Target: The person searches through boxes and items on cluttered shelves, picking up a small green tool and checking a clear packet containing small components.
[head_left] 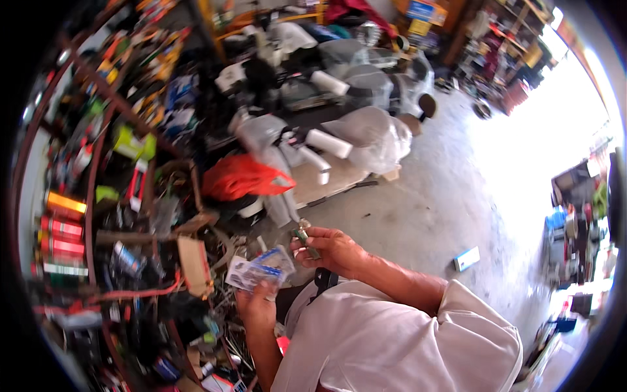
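My left hand (258, 306) grips a flat clear plastic packet (261, 269) with white and blue printing, pinched at its lower edge. To the right and slightly farther off, my right hand (336, 249) pinches a small green and metallic piece (302, 236) between thumb and fingers. Its exact kind is too small to make out. The packet and the small piece are held apart, close in front of my body. Both forearms are bare below light sleeves.
Crowded shelves (98, 130) of tools and boxes line the left. A red-orange plastic bag (241, 178) lies ahead, near several plastic-wrapped machines (369, 130). On the concrete floor (418, 215) sits a small blue and white box (466, 259). More goods (568, 215) stand at the right.
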`<act>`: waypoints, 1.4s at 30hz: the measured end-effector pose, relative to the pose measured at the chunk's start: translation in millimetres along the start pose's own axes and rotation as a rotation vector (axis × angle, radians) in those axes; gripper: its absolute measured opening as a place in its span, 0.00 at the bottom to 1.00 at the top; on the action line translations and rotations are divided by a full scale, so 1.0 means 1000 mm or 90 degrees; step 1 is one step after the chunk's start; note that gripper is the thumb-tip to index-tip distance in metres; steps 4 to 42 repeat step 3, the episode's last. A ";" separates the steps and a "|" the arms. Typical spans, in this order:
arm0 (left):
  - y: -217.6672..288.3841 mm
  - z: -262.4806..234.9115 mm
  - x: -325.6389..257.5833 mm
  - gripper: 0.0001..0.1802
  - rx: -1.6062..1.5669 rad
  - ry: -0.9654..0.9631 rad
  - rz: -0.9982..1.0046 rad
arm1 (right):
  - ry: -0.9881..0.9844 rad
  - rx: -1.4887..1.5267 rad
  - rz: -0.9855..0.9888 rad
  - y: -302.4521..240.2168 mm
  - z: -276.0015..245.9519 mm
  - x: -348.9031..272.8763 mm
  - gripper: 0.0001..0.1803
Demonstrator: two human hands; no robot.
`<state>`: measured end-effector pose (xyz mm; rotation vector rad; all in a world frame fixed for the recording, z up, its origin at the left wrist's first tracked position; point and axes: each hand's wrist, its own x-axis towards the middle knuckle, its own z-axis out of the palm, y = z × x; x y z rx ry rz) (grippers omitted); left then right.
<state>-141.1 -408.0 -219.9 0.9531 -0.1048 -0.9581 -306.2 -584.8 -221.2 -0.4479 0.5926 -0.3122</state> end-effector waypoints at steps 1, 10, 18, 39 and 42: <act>-0.011 0.018 0.008 0.32 0.065 -0.069 -0.044 | 0.018 0.014 -0.031 -0.007 -0.018 -0.011 0.20; -0.039 0.056 0.032 0.39 0.099 -0.196 -0.055 | 0.068 0.020 -0.103 -0.022 -0.059 -0.037 0.27; -0.039 0.056 0.032 0.39 0.099 -0.196 -0.055 | 0.068 0.020 -0.103 -0.022 -0.059 -0.037 0.27; -0.039 0.056 0.032 0.39 0.099 -0.196 -0.055 | 0.068 0.020 -0.103 -0.022 -0.059 -0.037 0.27; -0.039 0.056 0.032 0.39 0.099 -0.196 -0.055 | 0.068 0.020 -0.103 -0.022 -0.059 -0.037 0.27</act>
